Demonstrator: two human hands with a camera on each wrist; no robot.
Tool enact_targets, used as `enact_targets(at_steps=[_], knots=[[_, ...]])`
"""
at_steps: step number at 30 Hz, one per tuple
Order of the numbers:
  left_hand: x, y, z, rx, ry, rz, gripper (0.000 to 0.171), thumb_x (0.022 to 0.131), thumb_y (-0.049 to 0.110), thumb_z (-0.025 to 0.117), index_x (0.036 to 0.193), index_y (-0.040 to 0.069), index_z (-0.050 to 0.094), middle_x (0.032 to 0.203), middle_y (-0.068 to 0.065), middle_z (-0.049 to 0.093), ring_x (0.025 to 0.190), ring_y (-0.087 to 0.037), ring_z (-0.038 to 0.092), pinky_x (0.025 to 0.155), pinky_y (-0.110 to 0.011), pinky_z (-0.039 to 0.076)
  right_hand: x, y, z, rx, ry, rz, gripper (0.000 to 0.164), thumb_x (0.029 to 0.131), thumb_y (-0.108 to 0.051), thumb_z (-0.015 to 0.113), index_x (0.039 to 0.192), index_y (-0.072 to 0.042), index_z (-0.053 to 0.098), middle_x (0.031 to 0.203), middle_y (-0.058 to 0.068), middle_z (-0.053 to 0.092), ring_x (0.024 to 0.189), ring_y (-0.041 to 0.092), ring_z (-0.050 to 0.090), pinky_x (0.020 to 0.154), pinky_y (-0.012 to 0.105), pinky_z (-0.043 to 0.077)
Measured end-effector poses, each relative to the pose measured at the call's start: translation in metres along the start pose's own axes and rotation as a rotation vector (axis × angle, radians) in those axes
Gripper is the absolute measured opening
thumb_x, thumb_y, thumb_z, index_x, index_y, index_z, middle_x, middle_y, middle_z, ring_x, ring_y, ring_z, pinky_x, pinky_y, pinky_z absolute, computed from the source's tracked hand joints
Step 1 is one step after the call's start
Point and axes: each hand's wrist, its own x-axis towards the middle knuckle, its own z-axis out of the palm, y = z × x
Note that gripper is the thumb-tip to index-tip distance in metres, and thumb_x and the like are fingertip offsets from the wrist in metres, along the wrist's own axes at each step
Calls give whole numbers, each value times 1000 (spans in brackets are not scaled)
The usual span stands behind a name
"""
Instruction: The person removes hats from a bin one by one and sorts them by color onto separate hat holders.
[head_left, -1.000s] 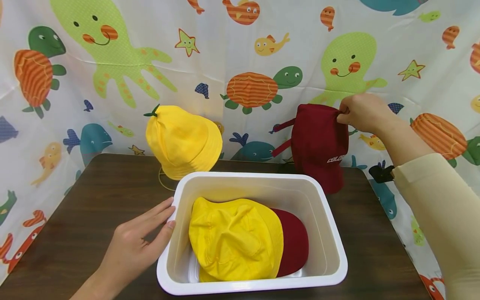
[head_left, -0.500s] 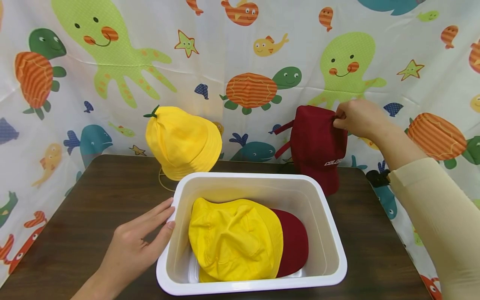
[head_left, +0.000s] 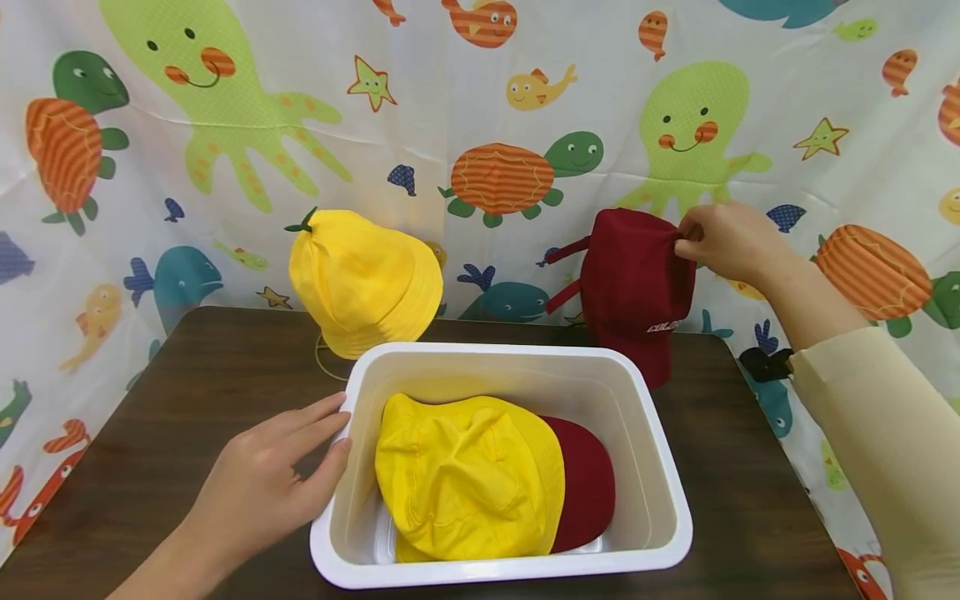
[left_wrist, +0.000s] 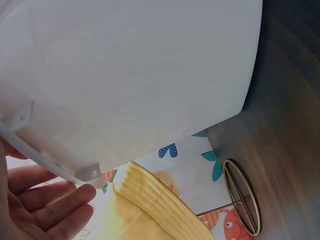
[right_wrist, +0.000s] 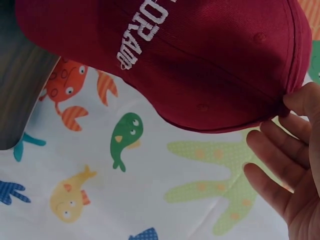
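Note:
My right hand (head_left: 731,242) pinches the top of a dark red baseball cap (head_left: 633,275) at the back right. Its bill hangs downward, partly behind the bin, and two straps stick out to the left. White lettering shows on its front, and in the right wrist view the thumb and index finger (right_wrist: 300,100) grip the crown's tip. My left hand (head_left: 262,479) rests its extended fingers against the left rim of a white plastic bin (head_left: 495,573). Inside the bin lies a yellow cap (head_left: 465,483), over another red cap (head_left: 588,483) whose bill shows.
A yellow bucket hat (head_left: 360,279) with a green tip sits on a wire stand (left_wrist: 237,202) behind the bin's left corner. A dark wooden table (head_left: 172,417) carries everything. Behind it hangs a curtain (head_left: 442,92) printed with sea animals.
My right hand has come down a little, and the red cap's bill and lettering have swung slightly left. My left hand stays at the bin's rim.

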Motion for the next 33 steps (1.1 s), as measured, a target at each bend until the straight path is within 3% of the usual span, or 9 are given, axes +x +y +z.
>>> enact_targets(at_steps=[2,5,8,11,15,21,25,29,33], knots=[[1,0,1,23,9,19,60,106,48,48,106,-1,81,117,-13,77,90,-29,78,72,-46,61,-1,0,1,3,6,3,28,101,-19,62,112,6,70,99,22,72,91,36,63,79,55,54],[0,-1,2,29,19,24,64,106,51,45,106,-1,81,118,-13,77,90,-29,78,69,-49,60,-2,-1,3,0,26,1,27,101,-18,62,111,6,70,99,22,72,90,37,63,79,54,54],[0,0,2,21,6,10,49,103,42,57,108,0,81,120,-12,76,92,-30,78,70,-49,60,-3,0,5,-8,32,1,28,101,-18,62,110,7,69,100,25,72,90,39,63,79,56,55],[0,1,1,14,-6,-4,34,91,26,70,110,0,81,122,-12,76,94,-30,78,72,-48,60,-4,1,7,-32,25,9,30,102,-20,62,112,8,68,102,27,72,91,40,64,79,58,55],[-1,1,2,9,-11,-15,34,82,17,76,111,0,81,123,-12,76,95,-30,78,72,-48,60,-4,-1,7,-61,14,21,32,103,-21,61,113,8,68,102,26,73,89,39,65,77,57,56],[-2,1,3,5,-4,-11,32,88,22,74,111,0,81,124,-12,75,95,-30,78,72,-47,60,-4,-5,4,-80,-1,56,31,103,-24,61,110,5,69,95,21,73,86,36,64,71,55,53],[-4,0,4,3,10,-3,33,93,26,70,111,0,80,124,-12,75,96,-30,77,74,-44,60,-3,-7,5,-90,7,68,33,103,-26,61,111,5,69,100,23,73,87,38,64,72,55,54],[-4,-1,4,3,12,-10,33,90,23,72,112,0,80,125,-11,75,97,-30,77,75,-43,60,-4,-5,7,-75,34,67,36,103,-28,60,115,5,69,108,27,72,92,41,65,74,58,54],[-4,0,3,-8,15,-21,34,94,27,70,114,0,80,125,-10,75,97,-31,77,83,-33,59,-7,-3,8,-37,56,59,35,103,-26,60,114,7,68,107,28,72,93,42,65,76,58,54]])
